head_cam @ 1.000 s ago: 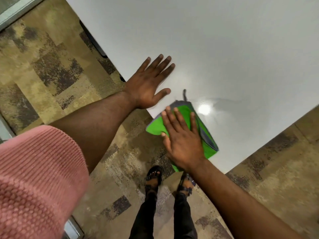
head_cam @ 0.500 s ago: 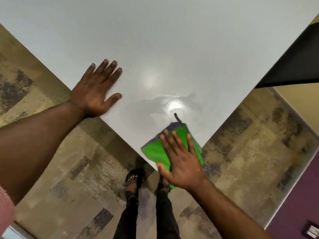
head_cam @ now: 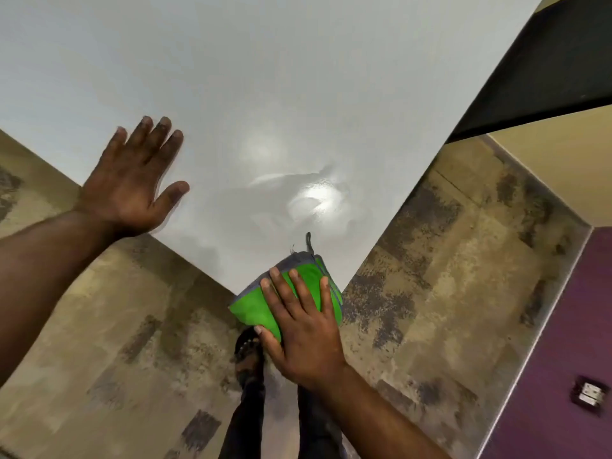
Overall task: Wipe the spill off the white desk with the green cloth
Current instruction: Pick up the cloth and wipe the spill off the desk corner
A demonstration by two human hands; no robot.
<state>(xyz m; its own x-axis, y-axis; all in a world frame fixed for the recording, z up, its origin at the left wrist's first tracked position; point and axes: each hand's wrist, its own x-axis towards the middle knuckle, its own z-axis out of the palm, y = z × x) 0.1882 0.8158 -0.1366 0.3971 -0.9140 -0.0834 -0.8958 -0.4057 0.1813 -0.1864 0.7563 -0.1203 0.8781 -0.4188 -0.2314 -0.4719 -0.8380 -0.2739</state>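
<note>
The white desk (head_cam: 298, 77) fills the upper view, its near corner pointing toward me. A folded green cloth (head_cam: 251, 309) with a grey edge lies on that corner, partly overhanging it. My right hand (head_cam: 304, 329) lies flat on the cloth, fingers spread, pressing it down. A wet, glossy smear (head_cam: 314, 200) shines on the desk just beyond the cloth. My left hand (head_cam: 132, 183) rests flat on the desk's left edge, fingers apart and holding nothing.
Mottled brown carpet (head_cam: 430, 276) surrounds the desk corner. My legs and a sandalled foot (head_cam: 248, 356) stand below the corner. A purple wall with a socket (head_cam: 589, 394) is at the lower right. A dark panel (head_cam: 546, 61) runs along the upper right.
My right hand has slid the cloth back toward the desk's near corner, leaving a wet smear beyond it. The view has swung left across the desk. The left hand stays planted on the edge.
</note>
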